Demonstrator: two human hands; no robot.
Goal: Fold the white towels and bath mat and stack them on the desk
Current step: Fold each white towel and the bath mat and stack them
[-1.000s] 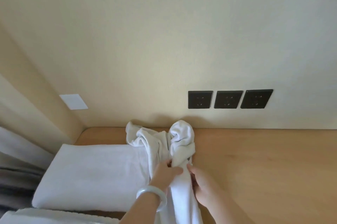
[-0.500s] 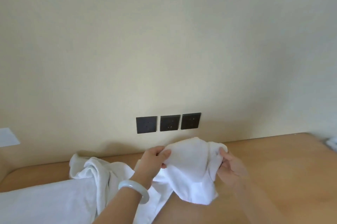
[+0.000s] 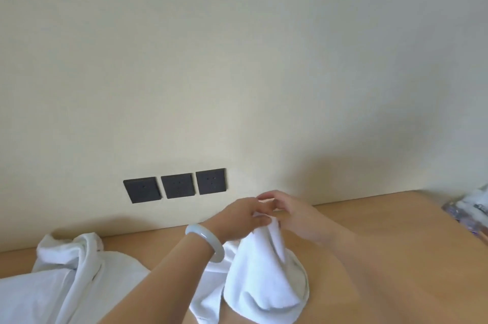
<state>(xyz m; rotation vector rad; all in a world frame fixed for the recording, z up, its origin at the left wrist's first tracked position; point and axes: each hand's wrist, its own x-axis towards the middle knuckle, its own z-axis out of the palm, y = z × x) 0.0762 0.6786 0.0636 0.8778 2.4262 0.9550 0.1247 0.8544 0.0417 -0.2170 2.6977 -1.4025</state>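
Observation:
A white towel (image 3: 264,278) hangs bunched from both my hands above the wooden desk (image 3: 383,257). My left hand (image 3: 240,220), with a pale bangle on its wrist, pinches the towel's top edge. Close beside it my right hand (image 3: 295,215) holds the same edge, fingers curled. The two hands almost touch. The towel's lower end sags onto the desk. Another crumpled white towel (image 3: 71,252) lies at the left on a flat folded white cloth (image 3: 31,297).
Three dark wall sockets (image 3: 175,185) sit in the cream wall just above the desk's back edge. A clear plastic-wrapped item (image 3: 472,210) lies at the desk's far right. Bare wood shows between it and my hands.
The view has swung right and the sockets shifted left. My hands drew together along the towel's top edge and lifted it, so the cloth now hangs in a bunch.

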